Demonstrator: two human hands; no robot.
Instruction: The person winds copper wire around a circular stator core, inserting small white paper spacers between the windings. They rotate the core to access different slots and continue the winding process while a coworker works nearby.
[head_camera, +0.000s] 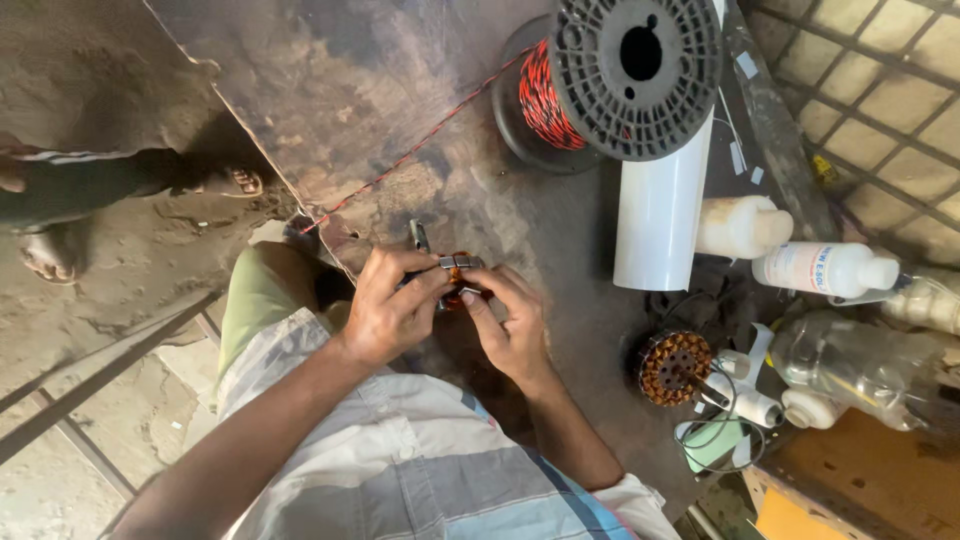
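- Copper-wound small coil (460, 285) is sitting at the bench's near edge, pinched between both hands.
- Left hand (392, 305) is curling tight around a metal tool (452, 263) against the coil; right hand (512, 325) is gripping it with closed fingertips.
- Red-black wire (410, 152) is running from the coil up to the spool (610, 80); tugging could snag or snap it.
- Right of the coil, a wound stator (673, 367) is lying nearby.

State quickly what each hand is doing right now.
Left hand: closed on pliers at the small copper coil.
Right hand: fingers closed on the coil, steadying it.
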